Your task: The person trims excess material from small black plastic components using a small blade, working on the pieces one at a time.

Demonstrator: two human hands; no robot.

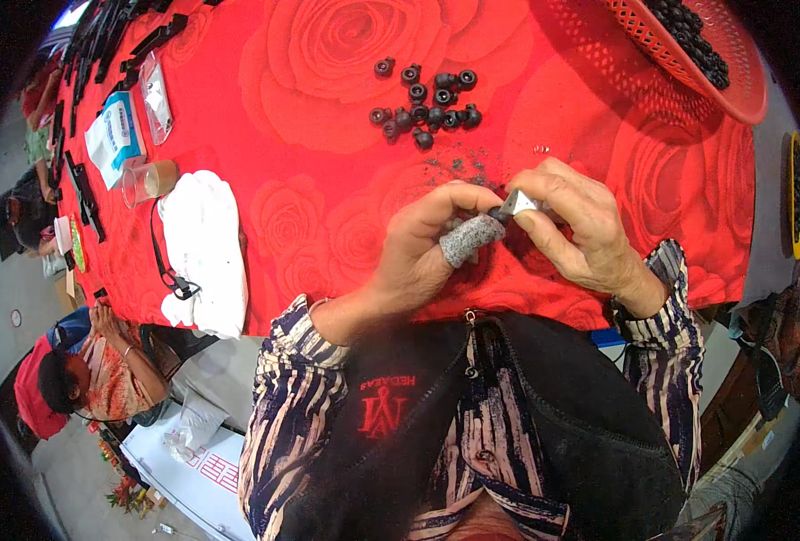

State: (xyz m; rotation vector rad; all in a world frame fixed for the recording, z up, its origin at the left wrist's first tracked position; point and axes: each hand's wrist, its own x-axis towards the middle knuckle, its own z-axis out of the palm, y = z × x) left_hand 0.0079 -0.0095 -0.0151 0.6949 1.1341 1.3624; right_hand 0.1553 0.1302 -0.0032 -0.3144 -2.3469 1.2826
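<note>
In front of my chest, both hands meet over the red cloth. My left hand (pixel 422 239) is closed on a small black part (pixel 499 215), mostly hidden by the fingers; a grey speckled finger sleeve (pixel 472 240) covers its thumb. Pinched in my right hand (pixel 580 225) is a small flat silver-white piece (pixel 523 202), perhaps a blade, whose tip touches the black part. Beyond my hands lies a loose group of small round black parts with holes (pixel 418 93). Dark crumbs (pixel 459 167) are scattered between that group and my fingers.
A red basket (pixel 743 108) of black parts stands far right. To the left lie a white cloth (pixel 203 243), a clear cup (pixel 138 185), a blue-and-white packet (pixel 118 135) and black strips (pixel 84 194). Another person (pixel 102 370) sits at the lower left.
</note>
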